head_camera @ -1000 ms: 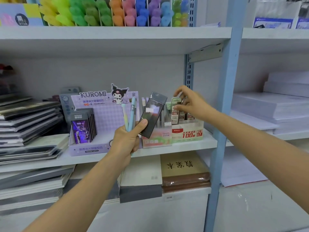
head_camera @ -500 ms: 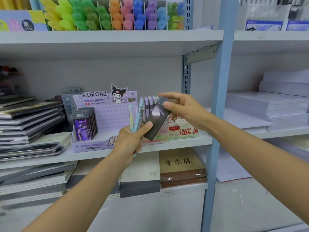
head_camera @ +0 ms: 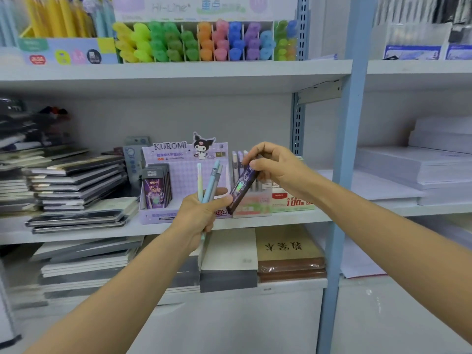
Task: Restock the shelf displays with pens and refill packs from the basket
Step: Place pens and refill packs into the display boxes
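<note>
Both left hand (head_camera: pixel 201 212) and right hand (head_camera: pixel 277 168) pinch the refill pack (head_camera: pixel 242 187), now flipped printed-side up.

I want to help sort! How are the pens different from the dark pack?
The pens are thin and pastel; the dark pack is flat and purple-black. The pens stand nearly upright in the left hand; the dark pack tilts, its top pinched by the right hand. Both are held before the shelf.

You are holding both forearms forward; your left hand (head_camera: pixel 204 213) is gripping the pens (head_camera: pixel 212 180) upright, your right hand (head_camera: pixel 277 169) is pinching the refill pack (head_camera: pixel 241 190) at its upper end, fingers curled.
</note>
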{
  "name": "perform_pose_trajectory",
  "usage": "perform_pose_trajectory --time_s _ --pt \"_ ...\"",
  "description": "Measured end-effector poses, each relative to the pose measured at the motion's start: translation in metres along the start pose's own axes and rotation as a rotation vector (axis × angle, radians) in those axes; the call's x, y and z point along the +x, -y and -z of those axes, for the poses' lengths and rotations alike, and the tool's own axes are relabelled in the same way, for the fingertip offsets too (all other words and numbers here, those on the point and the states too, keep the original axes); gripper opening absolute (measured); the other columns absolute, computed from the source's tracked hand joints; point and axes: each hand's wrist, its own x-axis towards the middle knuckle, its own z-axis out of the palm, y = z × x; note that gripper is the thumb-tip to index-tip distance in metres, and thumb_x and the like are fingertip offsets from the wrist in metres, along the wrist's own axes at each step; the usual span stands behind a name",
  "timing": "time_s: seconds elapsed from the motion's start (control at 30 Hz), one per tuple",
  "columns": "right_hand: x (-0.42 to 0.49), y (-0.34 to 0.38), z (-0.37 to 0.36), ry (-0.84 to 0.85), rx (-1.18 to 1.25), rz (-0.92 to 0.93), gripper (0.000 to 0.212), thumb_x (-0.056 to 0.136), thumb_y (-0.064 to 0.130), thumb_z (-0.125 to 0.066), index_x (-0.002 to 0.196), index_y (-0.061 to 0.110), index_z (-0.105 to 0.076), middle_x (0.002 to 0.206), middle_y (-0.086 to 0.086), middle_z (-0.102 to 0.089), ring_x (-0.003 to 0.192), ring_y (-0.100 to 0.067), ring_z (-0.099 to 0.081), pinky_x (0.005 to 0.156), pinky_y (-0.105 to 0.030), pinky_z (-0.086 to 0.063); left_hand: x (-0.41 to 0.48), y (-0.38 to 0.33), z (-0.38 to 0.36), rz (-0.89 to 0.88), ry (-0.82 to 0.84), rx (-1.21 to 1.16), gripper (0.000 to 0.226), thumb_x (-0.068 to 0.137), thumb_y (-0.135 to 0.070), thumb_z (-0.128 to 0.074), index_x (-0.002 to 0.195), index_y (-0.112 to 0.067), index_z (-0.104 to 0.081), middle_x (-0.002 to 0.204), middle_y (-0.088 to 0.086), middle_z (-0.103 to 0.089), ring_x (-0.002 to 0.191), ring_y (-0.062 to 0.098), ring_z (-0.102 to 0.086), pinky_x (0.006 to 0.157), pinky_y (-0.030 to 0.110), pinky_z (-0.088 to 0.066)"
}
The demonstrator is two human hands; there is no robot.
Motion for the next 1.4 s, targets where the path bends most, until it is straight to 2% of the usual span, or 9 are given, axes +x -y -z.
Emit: perform_pose_trajectory --time_s 0.23,0.33,0.43,0.57,0.67,0.87,0.97,1.13,1.4 --pt "0.020 0.013 -0.033 0.036 -0.108 -0.073 0.035 0.094 0.004 -0.057 0.128 0.012 -0.054 0.114 -0.010 -0.069 0.101 -0.023 -0.067 0.082 -0.031 -0.058 -0.006 -0.008 0.044 -0.042 -0.086 -0.058 0.015 0.082 -0.026 -0.074 0.087 -0.013 -0.068 0.064 0.001 -0.059 0.034 0.006 -0.023 0.031 0.018 -0.021" --pt "0.033 0.018 -0.048 -0.048 -0.198 -0.027 0.036 0.094 0.001 -0.057 0.129 0.003 -0.055 0.117 -0.016 -0.066 0.099 -0.020 -0.065 0.081 -0.026 -0.057 -0.004 -0.011 0.069 -0.036 -0.144 -0.102 0.036 0.094 -0.046 -0.056 0.089 -0.012 -0.069 0.082 0.000 -0.072 0.034 0.006 -0.020 0.033 0.018 -0.019" --pt "0.056 0.020 -0.058 -0.174 -0.291 0.060 0.031 0.094 -0.003 -0.054 0.125 0.000 -0.057 0.115 -0.019 -0.065 0.096 -0.023 -0.064 0.075 -0.020 -0.057 -0.001 -0.012 0.096 -0.036 -0.211 -0.119 0.033 0.097 -0.040 -0.052 0.085 -0.012 -0.065 0.082 0.004 -0.070 0.033 0.007 -0.022 0.032 0.018 -0.022" --pt "0.088 0.011 -0.077 -0.198 -0.424 0.092 0.027 0.091 -0.005 -0.057 0.116 0.002 -0.062 0.110 -0.019 -0.067 0.104 -0.029 -0.064 0.091 -0.043 -0.055 0.002 -0.007 0.121 -0.094 -0.212 -0.071 0.031 0.100 -0.036 -0.048 0.086 -0.012 -0.062 0.089 0.009 -0.069 0.033 0.006 -0.026 0.033 0.017 -0.025" --pt "0.107 0.000 -0.094 -0.194 -0.578 0.124 0.027 0.089 0.000 -0.060 0.114 0.008 -0.066 0.108 -0.011 -0.070 0.103 -0.027 -0.065 0.094 -0.046 -0.051 0.002 -0.001 0.130 -0.141 -0.219 0.020 0.037 0.101 -0.038 -0.045 0.088 -0.011 -0.067 0.095 0.005 -0.073 0.034 0.007 -0.030 0.035 0.018 -0.027" --pt "0.126 -0.023 -0.120 -0.135 -0.785 0.100 0.028 0.092 0.008 -0.061 0.119 0.015 -0.065 0.115 -0.008 -0.069 0.106 -0.024 -0.063 0.099 -0.039 -0.047 0.002 0.010 0.136 -0.116 -0.200 0.151 0.040 0.101 -0.037 -0.045 0.101 -0.004 -0.068 0.041 -0.013 -0.054 0.033 0.009 -0.031 0.037 0.021 -0.029" --pt "0.131 -0.029 -0.122 -0.075 -0.848 0.092 0.029 0.093 0.008 -0.060 0.121 0.014 -0.063 0.117 -0.008 -0.067 0.108 -0.023 -0.062 0.097 -0.030 -0.045 0.003 0.013 0.137 -0.135 -0.194 0.157 0.041 0.101 -0.035 -0.045 0.102 0.000 -0.067 0.041 -0.014 -0.054 0.033 0.008 -0.030 0.037 0.020 -0.030" --pt "0.142 -0.025 -0.118 0.016 -0.916 0.080 0.028 0.093 0.010 -0.060 0.121 0.014 -0.063 0.116 -0.008 -0.067 0.106 -0.023 -0.061 0.098 -0.035 -0.047 0.007 0.015 0.141 -0.167 -0.179 0.184 0.041 0.102 -0.034 -0.044 0.101 0.000 -0.066 0.041 -0.015 -0.054 0.033 0.008 -0.030 0.038 0.020 -0.030" --pt "0.147 -0.031 -0.129 -0.033 -0.973 0.113 0.029 0.093 0.008 -0.060 0.122 0.010 -0.063 0.117 -0.010 -0.067 0.107 -0.023 -0.061 0.094 -0.027 -0.042 0.006 0.016 0.145 -0.166 -0.152 0.177 0.042 0.101 -0.037 -0.044 0.100 -0.002 -0.068 0.044 -0.016 -0.055 0.035 0.009 -0.032 0.043 0.026 -0.031"
